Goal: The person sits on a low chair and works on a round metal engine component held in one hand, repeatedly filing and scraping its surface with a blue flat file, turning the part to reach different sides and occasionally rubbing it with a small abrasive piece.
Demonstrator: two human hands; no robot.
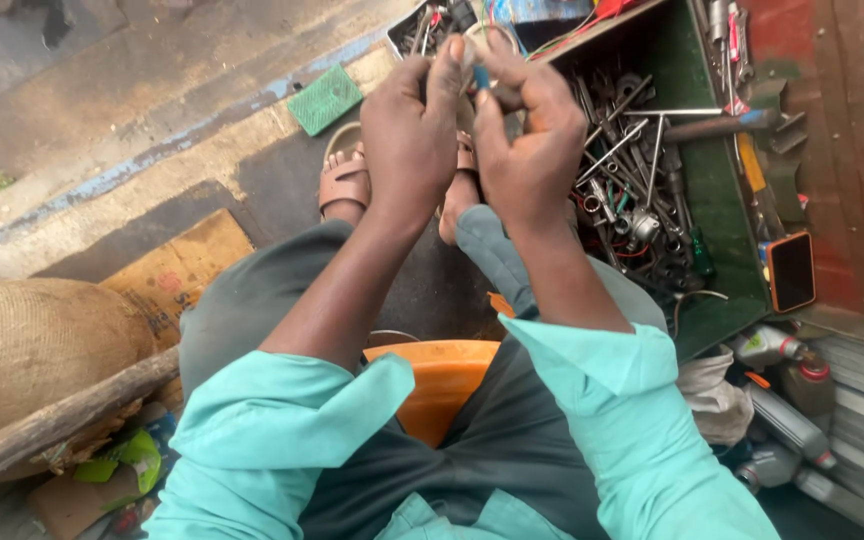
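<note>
Rough concrete ground (152, 110) with a faded blue stripe, seen from above over a seated lap in dark trousers and turquoise sleeves. Both hands raised together at the far middle. Left hand (407, 130) curled, thumb and forefinger pinched at the top; right hand (527, 140) curled likewise, fingertips meeting those of the left. Between the fingertips, a small blue-tipped piece (480, 78), mostly hidden; short, seemingly upright, long axis running near to far, blue end just showing between the two thumbs. Exact kind impossible to tell. Pinched by the right fingers for certain; touched, perhaps also gripped, by the left. Piece sits at the very tips, above and beyond both palms, not inside either fist.

Below the hands, feet in brown sandals (344, 180) on the ground. Far left of them, a green ribbed square pad (324, 98). Right of the hands, an open green toolbox (722, 200) crammed with spanners and sockets (632, 190); a hammer (717, 126) lying across it, handle pointing right. Near the box's right edge, a phone in an orange case (791, 270). Near right, grey oil bottles (787, 420) lying in a heap. Between the knees, an orange bucket rim (447, 375). Near left, a burlap sack (32, 340), a wooden pole (52, 420) and flat cardboard (177, 265).
</note>
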